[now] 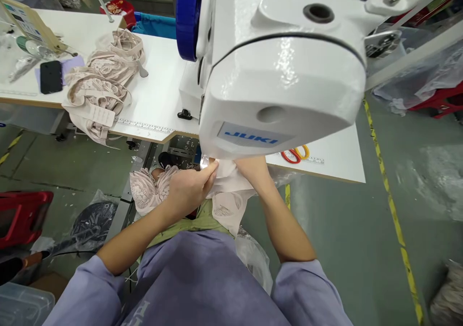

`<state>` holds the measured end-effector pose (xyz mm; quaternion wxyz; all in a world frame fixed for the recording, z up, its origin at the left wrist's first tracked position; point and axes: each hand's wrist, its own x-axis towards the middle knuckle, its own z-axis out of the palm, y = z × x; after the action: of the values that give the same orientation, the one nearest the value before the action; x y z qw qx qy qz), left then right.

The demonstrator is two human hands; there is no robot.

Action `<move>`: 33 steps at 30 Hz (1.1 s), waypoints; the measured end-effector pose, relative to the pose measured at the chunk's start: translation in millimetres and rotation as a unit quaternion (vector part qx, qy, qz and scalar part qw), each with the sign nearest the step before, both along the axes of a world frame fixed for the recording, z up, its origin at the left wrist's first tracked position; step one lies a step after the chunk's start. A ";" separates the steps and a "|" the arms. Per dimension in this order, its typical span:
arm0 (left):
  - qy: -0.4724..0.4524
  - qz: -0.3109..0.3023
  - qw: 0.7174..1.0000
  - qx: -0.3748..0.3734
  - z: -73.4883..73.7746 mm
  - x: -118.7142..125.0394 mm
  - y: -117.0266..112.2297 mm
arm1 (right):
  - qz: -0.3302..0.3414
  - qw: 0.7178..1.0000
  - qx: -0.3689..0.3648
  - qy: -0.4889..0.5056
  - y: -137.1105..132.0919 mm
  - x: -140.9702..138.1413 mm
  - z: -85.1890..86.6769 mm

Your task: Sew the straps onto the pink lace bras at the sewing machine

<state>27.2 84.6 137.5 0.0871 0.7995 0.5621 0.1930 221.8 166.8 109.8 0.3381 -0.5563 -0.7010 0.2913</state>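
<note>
A pale pink lace bra [228,205] hangs from the table's front edge, below the white sewing machine head [285,89]. My left hand [190,188] is closed on its fabric, the thumb pressed on top beside a small shiny metal part. One lace cup [144,191] hangs to the left of this hand. My right hand [255,171] rests at the fabric on the other side; the machine head hides its fingers. The needle area is also hidden behind the head.
On the white table [159,75] lie a pile of pink bras [101,80], a black phone [51,77] and, at right, red-and-yellow-handled scissors [296,153]. A blue handwheel [190,20] sits on the machine. A red stool [25,217] stands at left.
</note>
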 end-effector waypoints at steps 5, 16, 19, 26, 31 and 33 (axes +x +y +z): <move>0.000 -0.001 1.000 -0.003 0.5 -0.9 2.5 | -0.010 1.000 -0.001 0.001 1.4 0.0 -2.9; 0.028 0.000 0.999 0.017 0.9 -1.5 3.1 | -0.011 1.000 -0.001 0.014 1.2 -0.2 -3.4; 0.024 -0.004 0.999 0.021 1.3 -2.0 2.8 | -0.013 1.000 0.005 -0.003 1.7 -0.7 -4.0; 0.039 -0.011 0.997 0.058 -0.7 -9.2 2.6 | -0.010 1.000 -0.005 -0.024 2.2 -5.4 6.0; 0.044 -0.023 0.997 0.065 -2.7 -12.6 2.5 | -0.021 1.000 -0.001 -0.010 -0.2 -6.6 8.5; 0.046 -0.027 0.996 0.068 -2.5 -14.1 2.1 | -0.029 1.000 0.000 -0.005 -1.3 -7.2 8.2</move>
<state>13.1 86.7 134.9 0.0116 0.8263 0.5296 0.1913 214.7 165.4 118.0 0.3434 -0.5776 -0.6862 0.2787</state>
